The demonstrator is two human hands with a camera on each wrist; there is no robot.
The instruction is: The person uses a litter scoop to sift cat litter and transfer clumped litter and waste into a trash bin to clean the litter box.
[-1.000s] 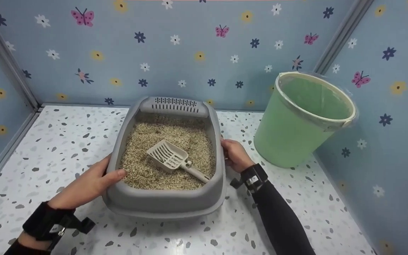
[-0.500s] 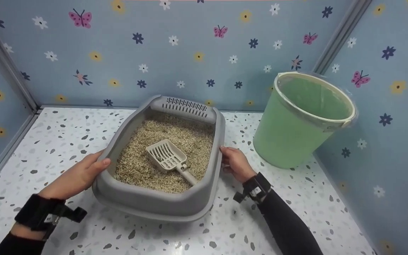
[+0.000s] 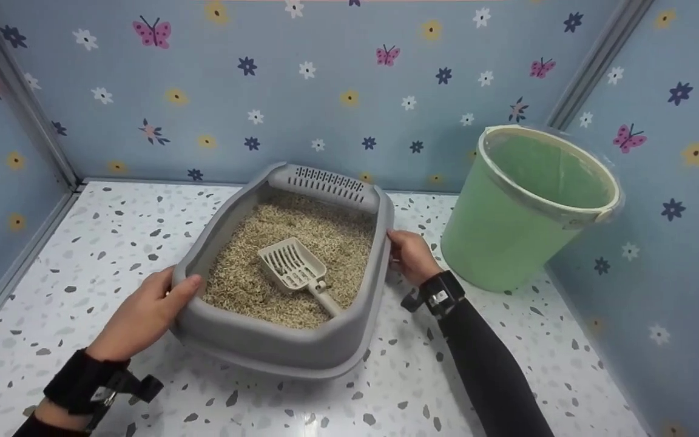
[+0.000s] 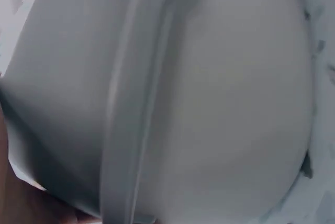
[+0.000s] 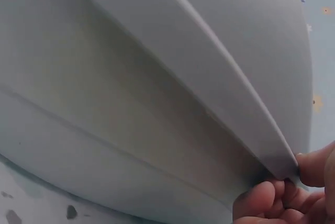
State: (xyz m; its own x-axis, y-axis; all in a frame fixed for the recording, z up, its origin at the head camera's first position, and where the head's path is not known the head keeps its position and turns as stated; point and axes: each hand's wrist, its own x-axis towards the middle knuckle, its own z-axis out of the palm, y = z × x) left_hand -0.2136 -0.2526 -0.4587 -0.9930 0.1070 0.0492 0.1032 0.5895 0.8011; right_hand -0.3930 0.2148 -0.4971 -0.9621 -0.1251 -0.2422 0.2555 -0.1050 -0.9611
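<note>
A grey litter box point(image 3: 276, 352) filled with tan pellet litter point(image 3: 246, 267) sits slantwise on the speckled surface, its slotted end toward the back wall. On the litter lies a beige slotted litter scoop point(image 3: 292, 264), its handle pointing to the front right. My left hand point(image 3: 143, 312) grips the box at its front left corner, thumb over the rim. On the far side, my right hand point(image 3: 413, 255) holds the right side of the box. The right wrist view shows its thumb and curled fingers point(image 5: 256, 198) pinching the outer lip. Most left fingers are hidden below the rim.
A green bin point(image 3: 501, 224) with a clear liner over its rim stands at the right, close to my right hand. Flower-patterned walls point(image 3: 319, 79) enclose the white speckled tabletop point(image 3: 113, 224) at the back and on both sides.
The litter box has turned clockwise, its slotted end going right and its front end left. Both hands have kept hold of it. The scoop stays on the litter.
</note>
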